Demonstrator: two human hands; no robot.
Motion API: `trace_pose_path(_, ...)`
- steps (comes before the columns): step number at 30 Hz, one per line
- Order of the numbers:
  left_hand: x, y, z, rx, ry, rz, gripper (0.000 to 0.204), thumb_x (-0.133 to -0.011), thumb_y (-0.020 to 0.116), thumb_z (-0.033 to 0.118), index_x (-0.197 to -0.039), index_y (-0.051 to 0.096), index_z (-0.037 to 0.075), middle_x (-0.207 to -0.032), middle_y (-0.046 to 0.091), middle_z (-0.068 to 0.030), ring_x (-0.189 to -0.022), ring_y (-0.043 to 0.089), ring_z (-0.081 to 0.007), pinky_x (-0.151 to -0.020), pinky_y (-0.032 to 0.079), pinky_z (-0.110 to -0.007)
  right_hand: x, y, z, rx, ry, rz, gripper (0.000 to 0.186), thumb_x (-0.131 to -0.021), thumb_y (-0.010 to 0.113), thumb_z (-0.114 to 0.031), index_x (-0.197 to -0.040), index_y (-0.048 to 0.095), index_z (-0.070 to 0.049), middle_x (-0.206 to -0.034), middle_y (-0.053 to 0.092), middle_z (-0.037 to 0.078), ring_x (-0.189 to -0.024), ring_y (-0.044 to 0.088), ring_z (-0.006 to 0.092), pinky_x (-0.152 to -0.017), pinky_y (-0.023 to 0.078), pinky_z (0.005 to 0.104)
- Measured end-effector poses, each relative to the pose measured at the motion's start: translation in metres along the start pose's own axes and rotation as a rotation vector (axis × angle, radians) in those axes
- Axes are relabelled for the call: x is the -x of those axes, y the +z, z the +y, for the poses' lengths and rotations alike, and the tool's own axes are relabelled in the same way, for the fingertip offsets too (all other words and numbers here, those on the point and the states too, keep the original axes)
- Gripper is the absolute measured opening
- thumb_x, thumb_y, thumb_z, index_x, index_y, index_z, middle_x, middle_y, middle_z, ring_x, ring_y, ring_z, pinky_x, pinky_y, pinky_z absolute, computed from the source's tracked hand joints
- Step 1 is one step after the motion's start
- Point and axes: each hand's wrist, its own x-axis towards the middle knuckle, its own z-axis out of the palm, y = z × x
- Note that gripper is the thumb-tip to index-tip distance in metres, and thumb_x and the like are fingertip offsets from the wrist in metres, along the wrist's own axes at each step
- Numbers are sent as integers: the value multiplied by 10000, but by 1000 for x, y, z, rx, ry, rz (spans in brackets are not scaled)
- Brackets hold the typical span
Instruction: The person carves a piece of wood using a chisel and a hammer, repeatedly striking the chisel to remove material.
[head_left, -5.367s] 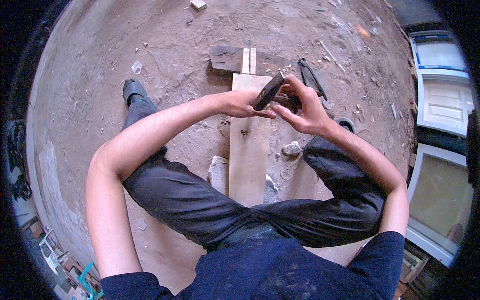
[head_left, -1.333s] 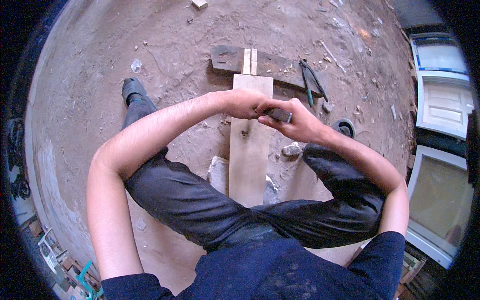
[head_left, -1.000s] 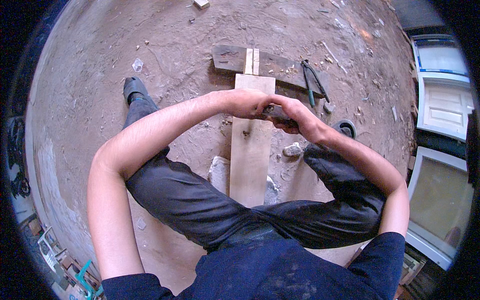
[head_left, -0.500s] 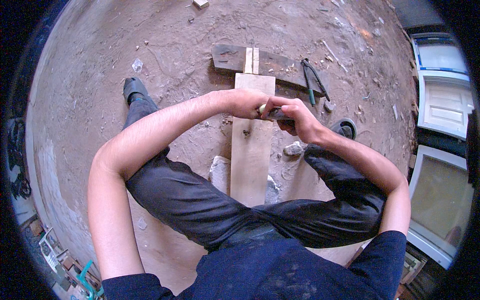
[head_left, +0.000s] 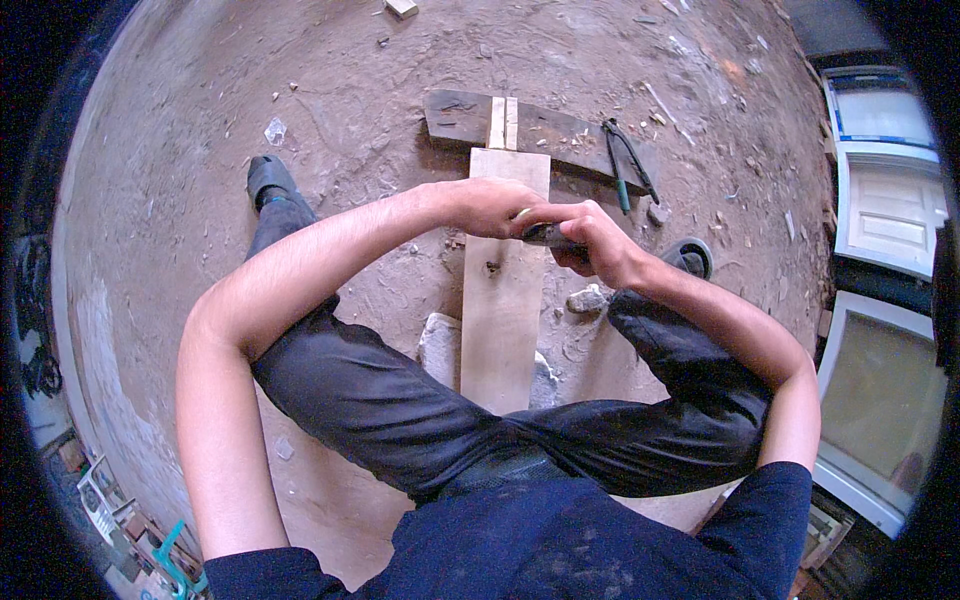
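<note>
Both my hands are close together above the far part of a pale wooden board, which runs lengthwise between my legs. My right hand is closed around a dark tool, its kind unclear; one finger reaches across toward the other hand. My left hand is closed at the tool's left end, with its fingers mostly hidden. A sliver of something pale yellow-green shows between the hands, too small to name. A dark knot marks the board just nearer than my hands.
Beyond the board lies a dark plank, with two narrow pale strips across it. Pincers with green on one handle rest at its right end. Stones flank the board. White-framed panels stand at right.
My right hand has shifted slightly left, its finger now reaching to my left hand. The pale yellow-green end is mostly covered. The board has stayed put.
</note>
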Motion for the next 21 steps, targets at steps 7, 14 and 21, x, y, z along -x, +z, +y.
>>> trace_pose_path(7,3,-10,14,28,-28,-29,364,-801,665,128,-1161,620,103,-1092,672,-172,-1067,622,-350,-914,482,-426,-1,-8,25,-234,-167,-115,586,-853,416,-478,-1053,692,-1,-524,435,-25,-388,323,68,-366,215,266)
trace_pose_path(14,-3,-5,5,10,-8,-46,332,-800,680,130,-1125,623,98,-1065,673,-164,-1063,622,-345,-910,483,-426,5,-15,18,-134,-191,12,890,-728,317,-716,-1035,709,20,-516,482,9,-396,400,87,-388,268,264)
trace_pose_path(21,-4,1,-12,-80,-12,-129,483,-892,551,114,-1369,478,98,-1206,629,-198,-1128,593,-378,-949,463,-434,2,-5,-1,-118,23,28,765,-780,346,-608,-1056,691,16,-519,441,-14,-410,358,82,-410,249,265)
